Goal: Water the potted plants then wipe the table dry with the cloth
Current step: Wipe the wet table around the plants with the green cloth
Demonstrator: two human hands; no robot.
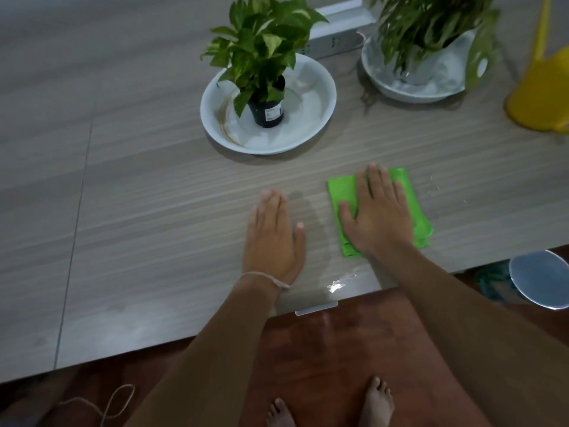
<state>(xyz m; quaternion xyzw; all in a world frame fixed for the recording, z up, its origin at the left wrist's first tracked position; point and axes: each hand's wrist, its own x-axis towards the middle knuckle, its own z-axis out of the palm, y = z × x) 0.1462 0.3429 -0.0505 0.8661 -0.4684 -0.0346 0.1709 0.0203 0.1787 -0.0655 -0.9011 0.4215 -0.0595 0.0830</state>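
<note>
A folded green cloth lies on the wood-grain table near its front edge. My right hand presses flat on top of the cloth, fingers spread. My left hand rests flat on the bare table to the left of the cloth, holding nothing. Behind them a leafy plant in a black pot stands in a white bowl. A second plant sits in another white bowl at the back right. A yellow watering can stands at the right edge.
A shiny wet patch glints at the table's front edge between my arms. A grey box lies behind the plants. Below the table, a round metal lid and a loose cord lie on the reddish floor by my bare feet.
</note>
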